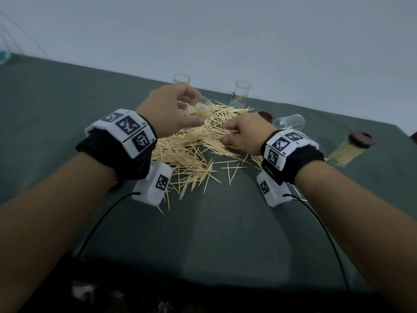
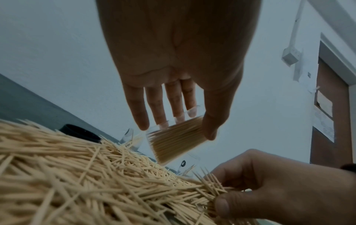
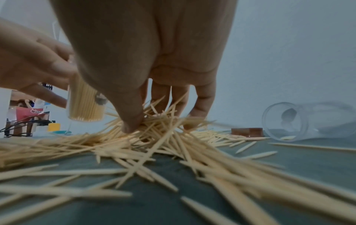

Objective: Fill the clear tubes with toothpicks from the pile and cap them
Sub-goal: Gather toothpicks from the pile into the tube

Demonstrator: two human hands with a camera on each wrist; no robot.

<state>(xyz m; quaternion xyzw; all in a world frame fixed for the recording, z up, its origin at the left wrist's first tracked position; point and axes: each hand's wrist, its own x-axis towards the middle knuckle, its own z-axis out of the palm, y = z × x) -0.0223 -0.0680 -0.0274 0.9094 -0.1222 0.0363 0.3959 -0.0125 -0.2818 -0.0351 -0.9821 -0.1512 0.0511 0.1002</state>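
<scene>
**Wooden toothpicks heaped between two working hands**

Grey-green cloth (image 1: 56, 114) covers the table, and the scene reads from its left side across to the right.

At the left, the left hand (image 1: 167, 109) is lifted above the far part of the pile, its fingers and thumb curled round a clear tube (image 1: 203, 108) partly filled with toothpicks. In the left wrist view the fingertips (image 2: 143, 121) and thumb clasp that tube from opposite sides, and it is tilted. Just beyond this hand an upright empty tube (image 1: 181, 78) stands near the wall.

In the middle lies the pile of toothpicks (image 1: 189, 152), spread loosely on the cloth, with strays reaching toward the near edge. Far of the pile stands another upright tube (image 1: 240, 92) holding only a few sticks.

To the right, the right hand (image 1: 244, 134) rests on the pile, thumb and fingers pinching a bunch of toothpicks (image 3: 154, 121). Just beyond it a brown cap (image 1: 264, 115) sits on the cloth, and beside that an empty tube lying on its side (image 1: 290, 122).

Farthest right, well apart from the pile, lies a filled tube with a dark cap (image 1: 350, 150).
</scene>
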